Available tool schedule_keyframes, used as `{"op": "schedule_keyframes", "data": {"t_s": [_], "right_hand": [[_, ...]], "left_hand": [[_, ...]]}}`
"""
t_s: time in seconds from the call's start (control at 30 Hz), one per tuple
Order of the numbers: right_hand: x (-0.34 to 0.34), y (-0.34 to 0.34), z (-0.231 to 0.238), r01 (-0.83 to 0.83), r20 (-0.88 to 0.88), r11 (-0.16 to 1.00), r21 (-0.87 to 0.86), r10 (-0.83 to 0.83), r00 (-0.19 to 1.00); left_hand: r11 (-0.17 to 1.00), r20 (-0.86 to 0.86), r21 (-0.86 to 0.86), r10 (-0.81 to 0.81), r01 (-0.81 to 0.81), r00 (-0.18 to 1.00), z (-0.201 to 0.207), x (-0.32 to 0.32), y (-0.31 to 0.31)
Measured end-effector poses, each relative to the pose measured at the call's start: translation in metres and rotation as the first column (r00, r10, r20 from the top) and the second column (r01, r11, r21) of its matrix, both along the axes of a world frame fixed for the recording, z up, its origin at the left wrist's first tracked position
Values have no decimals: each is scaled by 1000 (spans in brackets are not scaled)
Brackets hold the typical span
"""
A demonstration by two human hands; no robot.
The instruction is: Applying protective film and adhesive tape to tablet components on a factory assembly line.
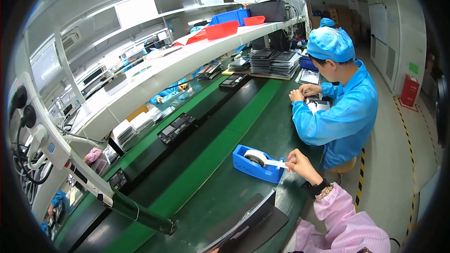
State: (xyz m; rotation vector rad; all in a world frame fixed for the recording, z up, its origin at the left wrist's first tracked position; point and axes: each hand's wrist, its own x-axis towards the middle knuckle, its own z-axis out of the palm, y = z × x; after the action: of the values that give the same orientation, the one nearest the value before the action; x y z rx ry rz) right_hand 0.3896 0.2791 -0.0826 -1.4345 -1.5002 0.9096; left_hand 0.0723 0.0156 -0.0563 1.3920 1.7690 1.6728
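Pinched between the fingers of my right hand point(301, 165) is the free end of a strip of white tape point(277, 163). The strip runs out from the roll in a blue tape dispenser point(257, 167), which sits on the green bench just left of the hand. A thin dark panel point(251, 222), perhaps a laptop or tablet part, is tilted up at the near edge, with dark flat pieces beside it. Only a bit of my left hand point(214, 250) shows at the lower edge, against the panel's near end; most of its fingers are out of sight.
A co-worker in blue point(340, 93) handles a part ahead on the right. Opened electronic units point(177, 127) lie along the dark conveyor strip point(206, 117). Stacked flat devices point(274, 62) stand at the far end. A post point(140, 218) rises at left; a shelf point(187, 44) runs above.
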Motion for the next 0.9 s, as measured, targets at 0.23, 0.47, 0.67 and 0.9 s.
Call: {"op": "schedule_keyframes", "data": {"t_s": [0.23,0.47,0.67,0.9], "right_hand": [[-14,-10,-29,-44,-628,996,-73,-12,778],[-9,-14,-32,-111,-667,990,-92,22,745],[-12,-15,-27,-81,-623,994,-77,16,782],[-13,-14,-25,-90,-622,992,-91,14,783]], "left_hand": [[1000,-66,-5,17,-17,998,-2,-4,-1],[1000,6,-16,19,-19,1000,0,-1,-2],[1000,58,9,-17,16,998,3,-2,-1],[1000,141,13,-27,25,990,3,0,-1]]}}
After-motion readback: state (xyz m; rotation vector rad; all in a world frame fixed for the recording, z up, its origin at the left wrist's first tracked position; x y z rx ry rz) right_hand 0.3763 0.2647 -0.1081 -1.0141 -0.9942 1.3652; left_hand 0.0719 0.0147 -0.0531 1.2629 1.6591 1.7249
